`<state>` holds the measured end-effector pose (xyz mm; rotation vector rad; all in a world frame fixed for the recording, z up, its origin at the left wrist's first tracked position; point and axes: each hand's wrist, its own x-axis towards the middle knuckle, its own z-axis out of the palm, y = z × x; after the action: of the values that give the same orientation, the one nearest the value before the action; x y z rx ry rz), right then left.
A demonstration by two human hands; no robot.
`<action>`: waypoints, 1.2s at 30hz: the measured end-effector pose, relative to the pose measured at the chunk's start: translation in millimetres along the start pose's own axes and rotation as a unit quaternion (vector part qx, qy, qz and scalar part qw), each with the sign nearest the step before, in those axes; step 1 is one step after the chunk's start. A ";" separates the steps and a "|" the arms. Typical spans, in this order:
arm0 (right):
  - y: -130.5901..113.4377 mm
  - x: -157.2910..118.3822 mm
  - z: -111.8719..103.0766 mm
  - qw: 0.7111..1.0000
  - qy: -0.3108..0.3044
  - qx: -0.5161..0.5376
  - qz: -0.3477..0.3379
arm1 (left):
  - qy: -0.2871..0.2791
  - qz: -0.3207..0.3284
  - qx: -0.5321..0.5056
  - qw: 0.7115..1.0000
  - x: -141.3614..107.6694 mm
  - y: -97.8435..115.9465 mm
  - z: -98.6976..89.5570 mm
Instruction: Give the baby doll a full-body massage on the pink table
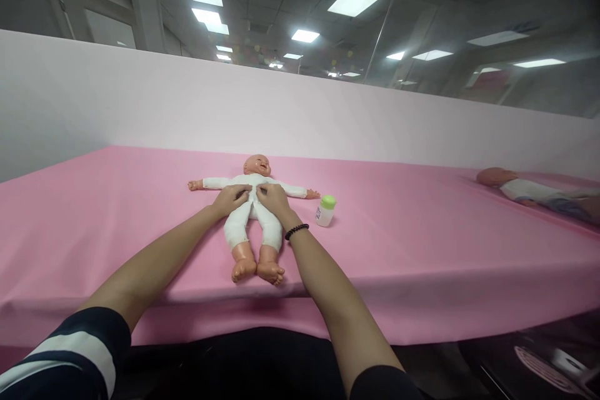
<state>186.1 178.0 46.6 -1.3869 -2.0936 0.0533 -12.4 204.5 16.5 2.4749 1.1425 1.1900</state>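
A baby doll (255, 206) with a white cloth body lies on its back, head away from me, arms spread and feet toward me. My left hand (231, 200) rests on one side of its belly, fingers bent inward and tips together at the middle. Opposite it, my right hand (274, 199) mirrors this pose, its fingertips close to the left ones. Both hands look closed against the doll's front; whether cloth is pinched between the fingertips is too small to see. A small bottle (325, 211) with a green cap stands beside the doll's hand, near my right wrist.
Pink sheeting (398, 225) covers the table, its front edge hanging just past the doll's feet. A second doll (534, 190) lies at the far right. Behind the table runs a low white wall (281, 106) with glass above it.
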 end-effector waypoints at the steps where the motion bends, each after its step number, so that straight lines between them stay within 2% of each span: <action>1: 1.7 1.0 1.5 1.000 -0.009 0.022 -0.014 | -0.004 0.007 -0.010 1.000 0.2 -0.6 0.3; 4: 7.7 4.5 6.3 0.995 -0.056 0.076 -0.038 | -0.040 0.032 -0.025 0.998 2.2 -2.6 0.6; 7: 11.7 6.4 7.9 0.989 -0.116 0.090 -0.016 | -0.081 0.043 -0.029 0.995 5.0 -5.5 0.7; 10: 12.3 6.2 5.9 0.983 -0.156 0.089 0.025 | -0.107 0.024 -0.018 0.994 7.5 -9.7 1.7; 13: 12.2 6.7 5.1 0.980 -0.165 0.087 0.063 | -0.120 -0.014 0.000 0.993 9.3 -14.7 4.0; 17: 14.1 8.9 8.6 0.977 -0.153 0.090 0.116 | -0.118 -0.081 0.010 0.990 10.4 -21.3 8.4; 22: 12.7 6.7 9.4 0.978 -0.129 0.092 0.136 | -0.098 -0.142 0.004 0.985 8.8 -24.7 12.0; 26: 5.1 0.9 1.8 0.980 -0.101 0.061 0.160 | -0.070 -0.140 0.032 0.987 6.3 -13.3 7.1; 31: -1.9 -1.7 -6.4 0.982 -0.022 -0.053 0.178 | -0.041 -0.153 0.156 0.975 3.7 9.4 -3.2; 34: -0.1 0.1 -5.4 0.983 0.029 -0.089 0.159 | -0.001 -0.115 0.194 0.974 2.6 13.2 -4.4; 36: 2.7 1.3 -2.4 0.991 0.042 -0.056 0.115 | 0.006 -0.065 0.164 0.984 2.8 10.2 -3.1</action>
<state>189.2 179.6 48.2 -1.6640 -1.8851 -0.0271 -7.8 198.9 24.7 2.5705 1.5901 1.0556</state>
